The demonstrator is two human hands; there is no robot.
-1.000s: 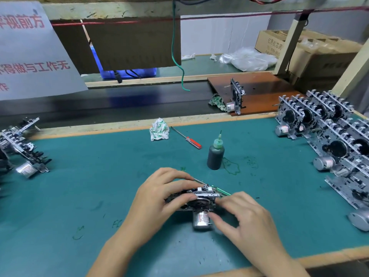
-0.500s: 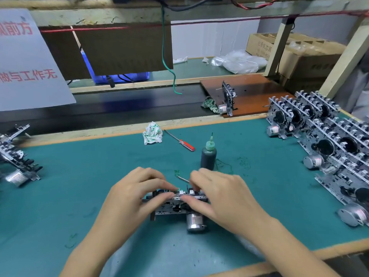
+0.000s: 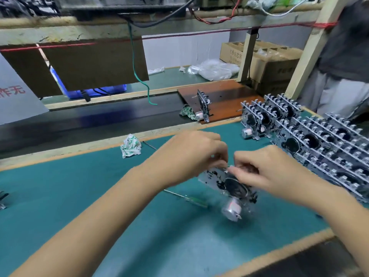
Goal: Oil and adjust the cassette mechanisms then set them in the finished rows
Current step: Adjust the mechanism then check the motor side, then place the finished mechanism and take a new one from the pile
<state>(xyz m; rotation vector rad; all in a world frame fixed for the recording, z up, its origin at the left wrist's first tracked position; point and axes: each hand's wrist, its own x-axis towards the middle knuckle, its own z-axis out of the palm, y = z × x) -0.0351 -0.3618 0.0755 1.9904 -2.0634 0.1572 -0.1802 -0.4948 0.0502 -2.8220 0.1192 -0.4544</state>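
Note:
A cassette mechanism (image 3: 229, 186) with a silver motor hanging below is lifted off the green mat, tilted, right of centre. My left hand (image 3: 191, 154) grips its upper left edge. My right hand (image 3: 265, 170) pinches its top right part with curled fingers. The rows of finished mechanisms (image 3: 311, 140) stand upright at the right of the mat, close to my right hand. A green-handled screwdriver (image 3: 187, 198) lies on the mat under my left forearm. The oil bottle is hidden behind my hands.
A crumpled patterned cloth (image 3: 130, 147) lies near the mat's far edge. One mechanism (image 3: 203, 106) stands on a brown board (image 3: 229, 96) beyond the mat. A person in grey stands at far right (image 3: 339, 76). Cardboard boxes (image 3: 269, 62) sit behind.
Both hands have lifted the mechanism off the mat and carried it right toward the rows, tilting it. The green screwdriver now lies free on the mat. The view swung right.

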